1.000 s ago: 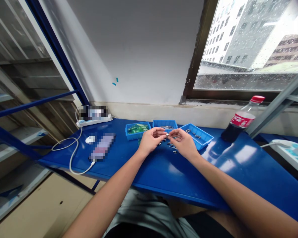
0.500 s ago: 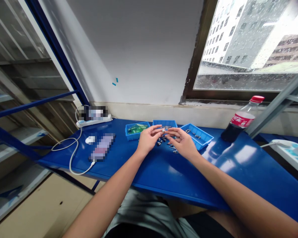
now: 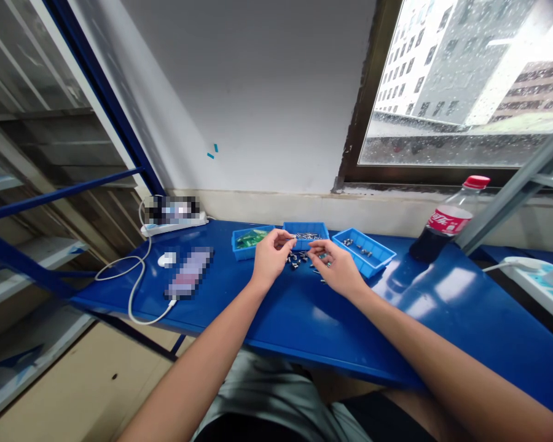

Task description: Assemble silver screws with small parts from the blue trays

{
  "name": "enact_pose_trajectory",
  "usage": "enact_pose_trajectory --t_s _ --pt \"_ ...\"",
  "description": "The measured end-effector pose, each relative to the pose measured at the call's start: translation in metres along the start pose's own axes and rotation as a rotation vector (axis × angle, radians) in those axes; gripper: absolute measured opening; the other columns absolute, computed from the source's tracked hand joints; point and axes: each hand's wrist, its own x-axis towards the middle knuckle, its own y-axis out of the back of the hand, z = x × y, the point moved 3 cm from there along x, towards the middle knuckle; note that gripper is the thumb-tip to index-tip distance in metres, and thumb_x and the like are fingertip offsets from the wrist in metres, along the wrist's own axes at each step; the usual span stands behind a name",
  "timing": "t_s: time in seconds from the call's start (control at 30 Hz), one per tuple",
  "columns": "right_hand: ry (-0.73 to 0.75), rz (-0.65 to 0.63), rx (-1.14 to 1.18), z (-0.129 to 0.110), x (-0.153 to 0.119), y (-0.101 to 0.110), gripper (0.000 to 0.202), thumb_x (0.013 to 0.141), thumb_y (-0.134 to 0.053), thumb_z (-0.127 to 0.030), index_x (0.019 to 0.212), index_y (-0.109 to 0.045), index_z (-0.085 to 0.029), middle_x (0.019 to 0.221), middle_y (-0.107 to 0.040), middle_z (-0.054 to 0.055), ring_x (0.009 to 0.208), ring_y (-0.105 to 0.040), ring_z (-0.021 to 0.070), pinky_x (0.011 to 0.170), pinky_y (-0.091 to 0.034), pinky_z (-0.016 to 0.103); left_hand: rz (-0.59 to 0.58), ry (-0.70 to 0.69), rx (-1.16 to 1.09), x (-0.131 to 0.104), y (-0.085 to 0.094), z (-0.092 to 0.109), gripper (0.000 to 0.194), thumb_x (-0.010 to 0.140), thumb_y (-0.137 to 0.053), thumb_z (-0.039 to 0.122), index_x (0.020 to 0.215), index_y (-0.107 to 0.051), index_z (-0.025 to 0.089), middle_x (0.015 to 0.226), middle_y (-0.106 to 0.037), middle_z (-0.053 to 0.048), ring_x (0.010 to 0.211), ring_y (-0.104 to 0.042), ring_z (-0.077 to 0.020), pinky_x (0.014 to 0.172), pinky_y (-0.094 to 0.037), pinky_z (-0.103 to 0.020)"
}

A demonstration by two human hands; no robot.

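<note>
My left hand point(image 3: 271, 256) is closed in a pinch, its thumb and forefinger meeting beside the middle blue bin. A tiny pale thing seems to show at those fingertips, too small to name. Apart from it, my right hand point(image 3: 335, 267) has curled fingers with the thumb close to the forefinger; what it holds, if anything, is mostly hidden. Between and below both hands lie several small metal screw-like parts point(image 3: 295, 261) on the table. The middle blue bin point(image 3: 305, 227) contains long thin metal pieces.
Green packets point(image 3: 251, 238) fill the left blue bin point(image 3: 239, 253). The right blue bin point(image 3: 381, 256) holds a few metal parts. A cola bottle point(image 3: 447, 218) stands to the right. A phone point(image 3: 191, 273) with its white cable point(image 3: 141, 294) lies on the blue table point(image 3: 276, 319).
My hands have moved apart; their fingertips were together around a small pale thing. More of the middle bin and the loose parts now shows between them.
</note>
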Motion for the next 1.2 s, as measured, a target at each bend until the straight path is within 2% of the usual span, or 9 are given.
enact_pose_trajectory --t_s 0.03,0.1,0.27,0.37,0.5,0.67,0.77,0.93,1.2 --pt "0.023 -0.02 -0.05 -0.001 0.0 -0.001 0.025 0.096 -0.064 -0.038 0.115 -0.07 -0.022 0.1 -0.077 0.008 0.085 -0.074 0.0231 0.069 -0.061 0.035 -0.016 -0.041 0.055 0.0 0.0 0.002 0.009 0.092 -0.068 0.024 0.098 -0.072 0.018 0.103 -0.079 -0.008 0.09 -0.076 -0.019 0.086 -0.061 -0.033" --pt "0.068 -0.065 -0.14 -0.001 -0.001 -0.003 0.021 0.096 -0.063 -0.034 0.112 -0.071 -0.023 0.096 -0.077 0.006 0.08 -0.073 0.0221 0.07 -0.06 0.035 -0.045 -0.11 0.136 -0.001 -0.001 0.006 0.018 0.093 -0.06 0.016 0.098 -0.077 0.02 0.107 -0.079 -0.007 0.09 -0.075 -0.0184 0.087 -0.061 -0.034" --pt "0.186 -0.151 -0.315 -0.001 -0.003 -0.006 0.014 0.096 -0.061 -0.025 0.104 -0.072 -0.024 0.095 -0.076 0.005 0.086 -0.07 0.0229 0.081 -0.058 0.038 -0.122 -0.202 0.232 0.005 -0.012 0.012 0.026 0.09 -0.058 0.009 0.098 -0.08 0.02 0.11 -0.08 -0.007 0.104 -0.074 -0.0209 0.093 -0.06 -0.034" --pt "0.286 -0.191 -0.413 0.001 -0.004 -0.009 0.017 0.093 -0.061 -0.02 0.106 -0.072 -0.023 0.107 -0.075 0.01 0.104 -0.068 0.0291 0.095 -0.057 0.047 -0.302 -0.252 0.254 0.014 -0.03 0.018 0.028 0.091 -0.06 0.011 0.107 -0.081 0.021 0.118 -0.079 -0.007 0.111 -0.073 -0.0221 0.095 -0.058 -0.034" --pt "0.35 -0.161 -0.475 0.004 -0.005 -0.014 0.04 0.09 -0.064 -0.019 0.13 -0.068 -0.017 0.136 -0.067 0.018 0.133 -0.057 0.0391 0.116 -0.044 0.06 -0.455 -0.296 0.295 0.027 -0.059 0.03 0.022 0.095 -0.063 0.022 0.105 -0.082 0.019 0.119 -0.079 -0.009 0.112 -0.073 -0.0239 0.103 -0.055 -0.035" --pt "0.322 -0.17 -0.481 0.002 -0.005 -0.016 0.042 0.092 -0.062 -0.021 0.134 -0.068 -0.018 0.132 -0.071 0.016 0.13 -0.06 0.0414 0.117 -0.043 0.062 -0.573 -0.297 0.321 0.041 -0.096 0.039 0.021 0.093 -0.066 0.022 0.105 -0.083 0.022 0.119 -0.08 -0.007 0.113 -0.073 -0.0251 0.105 -0.054 -0.036" --pt "0.304 -0.171 -0.509 0.004 -0.003 -0.013 0.038 0.091 -0.06 -0.018 0.127 -0.072 -0.016 0.125 -0.074 0.017 0.124 -0.063 0.0423 0.111 -0.048 0.061 -0.591 -0.336 0.298 0.045 -0.106 0.042 0.019 0.092 -0.068 0.021 0.101 -0.084 0.021 0.128 -0.076 -0.007 0.118 -0.071 -0.0252 0.11 -0.052 -0.037" --pt "0.332 -0.108 -0.6 0.009 0.004 -0.005 0.039 0.088 -0.055 -0.008 0.123 -0.072 -0.014 0.128 -0.071 0.018 0.124 -0.059 0.0397 0.113 -0.045 0.058 -0.389 -0.349 0.246 0.043 -0.086 0.039 0.023 0.099 -0.059 0.025 0.106 -0.081 0.018 0.123 -0.077 -0.01 0.115 -0.071 -0.0234 0.104 -0.054 -0.035" --pt "0.217 -0.185 -1.046 -0.013 0.004 0.017 0.024 0.101 -0.046 -0.009 0.111 -0.068 -0.014 0.103 -0.071 0.015 0.102 -0.061 0.0313 0.091 -0.049 0.041 -0.287 -0.338 0.331 0.012 -0.03 0.023 0.022 0.101 -0.058 0.028 0.108 -0.078 0.019 0.113 -0.079 -0.009 0.107 -0.072 -0.0228 0.096 -0.056 -0.034"
